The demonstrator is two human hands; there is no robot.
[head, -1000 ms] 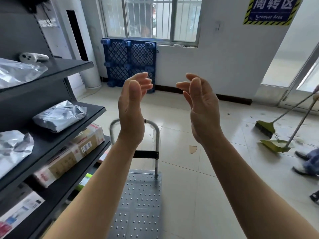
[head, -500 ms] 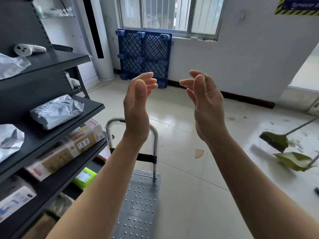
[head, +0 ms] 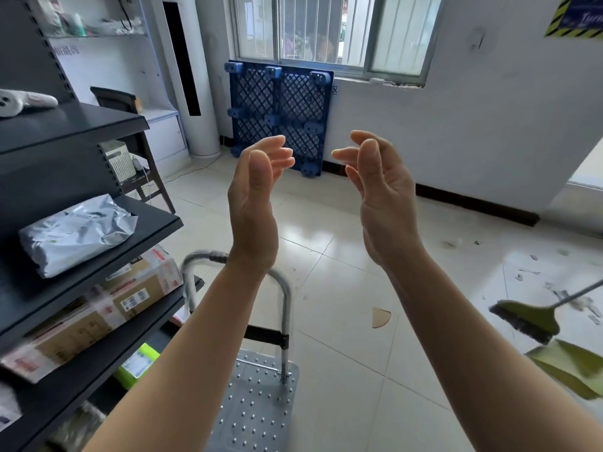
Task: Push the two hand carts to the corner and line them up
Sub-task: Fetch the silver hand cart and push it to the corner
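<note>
Steel hand cart (head: 261, 402) sits low by the shelf (head: 81, 125), deck running toward the person, handle (head: 204, 257) below the left hand (head: 253, 207), farther from right hand (head: 386, 207); both empty, fingers relaxed; 2nd cart prob. out of view.

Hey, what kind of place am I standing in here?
Probably a small warehouse or stockroom: dark shelving holding wrapped parcels, a platform hand cart, and a blue pallet leaning against the wall.

The hand cart (head: 257, 406) is standing on the floor (head: 342, 321) just right of the shelf unit (head: 153, 226). A pallet (head: 277, 109) is leaning against the far wall (head: 456, 125), and a broom (head: 525, 318) is sitting far right.
</note>
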